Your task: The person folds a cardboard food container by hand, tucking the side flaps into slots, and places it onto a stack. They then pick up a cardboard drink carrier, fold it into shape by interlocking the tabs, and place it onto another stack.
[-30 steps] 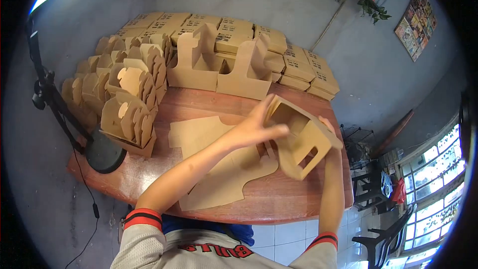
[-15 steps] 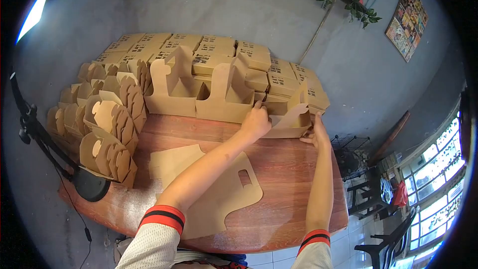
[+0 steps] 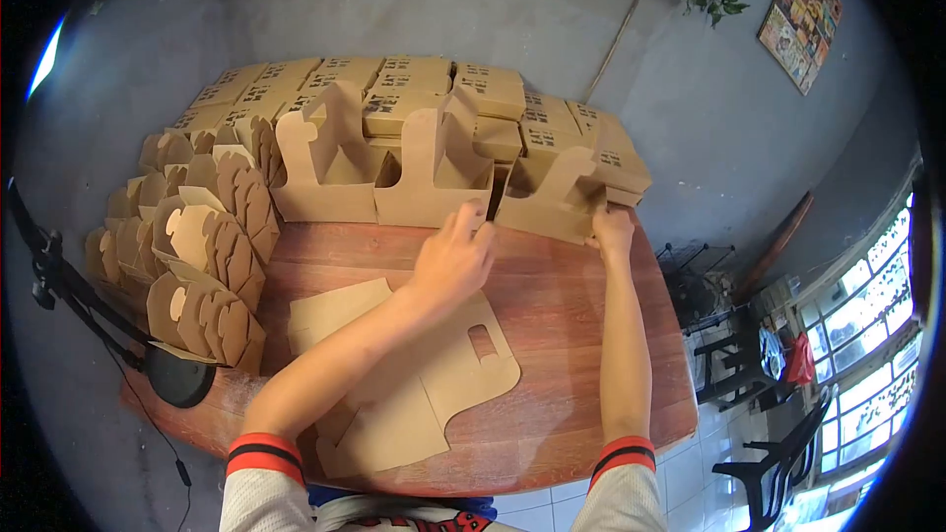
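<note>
My right hand (image 3: 611, 227) grips the near right corner of a folded cardboard carrier (image 3: 548, 209) at the right end of the row. Over the table, just in front of the middle carrier (image 3: 434, 195), is my left hand (image 3: 455, 254), its fingers partly bent and apart, with nothing seen in them. Another carrier (image 3: 325, 195) stands left of the middle one, touching it. A narrow gap separates the middle and right carriers. A flat cardboard blank (image 3: 478, 374) with a handle slot lies under my left forearm.
Stacked closed boxes (image 3: 404, 103) stand behind the carriers against the wall. Several nested open cartons (image 3: 202, 236) fill the left side. A black stand base (image 3: 179, 379) sits at the table's (image 3: 552, 433) left edge. Black chairs (image 3: 778, 453) stand on the right.
My left hand has let go of the right carrier and moved left and toward me. The right carrier has turned and sits closer to the boxes behind. The view has shifted slightly.
</note>
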Tool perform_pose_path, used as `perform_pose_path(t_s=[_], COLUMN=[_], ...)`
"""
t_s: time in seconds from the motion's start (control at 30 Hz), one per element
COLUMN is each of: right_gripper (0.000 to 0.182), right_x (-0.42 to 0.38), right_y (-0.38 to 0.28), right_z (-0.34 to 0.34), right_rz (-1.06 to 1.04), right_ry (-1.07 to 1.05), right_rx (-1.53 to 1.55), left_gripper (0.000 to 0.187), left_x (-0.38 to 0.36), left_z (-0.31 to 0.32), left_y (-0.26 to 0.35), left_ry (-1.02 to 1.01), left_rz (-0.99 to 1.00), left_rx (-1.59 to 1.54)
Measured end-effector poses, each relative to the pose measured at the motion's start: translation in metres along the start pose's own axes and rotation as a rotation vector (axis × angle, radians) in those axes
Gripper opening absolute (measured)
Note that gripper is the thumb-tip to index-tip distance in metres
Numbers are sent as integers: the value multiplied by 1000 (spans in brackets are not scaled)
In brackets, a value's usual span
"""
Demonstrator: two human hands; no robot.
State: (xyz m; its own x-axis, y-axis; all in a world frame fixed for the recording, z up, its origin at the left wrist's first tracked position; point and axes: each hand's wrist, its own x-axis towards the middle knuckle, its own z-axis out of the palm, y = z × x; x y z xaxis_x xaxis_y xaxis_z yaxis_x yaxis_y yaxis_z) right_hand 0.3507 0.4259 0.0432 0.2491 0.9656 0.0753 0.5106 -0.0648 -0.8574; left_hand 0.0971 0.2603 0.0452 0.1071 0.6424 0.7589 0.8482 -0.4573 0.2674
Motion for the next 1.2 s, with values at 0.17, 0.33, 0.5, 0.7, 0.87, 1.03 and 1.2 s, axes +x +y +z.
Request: perform_pose_path(t_s=[0.17,0.33,0.5,0.7,0.87,1.03,1.2], right_gripper=[62,62,51,46,53,59,68], right_x=[1,12,-18,-224,-253,-255,-314], right_y=[-20,-14,13,-52,-24,-33,-52], right_z=[17,7,-29,-19,26,33,60], right_rz=[-25,-18,-381,-316,-443,-440,-686], right_ry=[-5,22,95,-527,-541,-697,-621], right_rx=[-76,47,-492,-501,-595,-530,-680], left_gripper=[18,23,40,61,58,53,53], left_x=[-32,-70,-137,-197,-226,-234,-227], left_z=[-53,-119,-194,-231,-219,-203,-190], left_y=[9,26,18,40,34,43,40], left_ry=[-107,-287,-557,-784,-674,-234,-129], left_rz=[-21,-84,-189,-288,-257,-589,-787], left_rx=[-7,-78,-188,-83,-45,173,-86])
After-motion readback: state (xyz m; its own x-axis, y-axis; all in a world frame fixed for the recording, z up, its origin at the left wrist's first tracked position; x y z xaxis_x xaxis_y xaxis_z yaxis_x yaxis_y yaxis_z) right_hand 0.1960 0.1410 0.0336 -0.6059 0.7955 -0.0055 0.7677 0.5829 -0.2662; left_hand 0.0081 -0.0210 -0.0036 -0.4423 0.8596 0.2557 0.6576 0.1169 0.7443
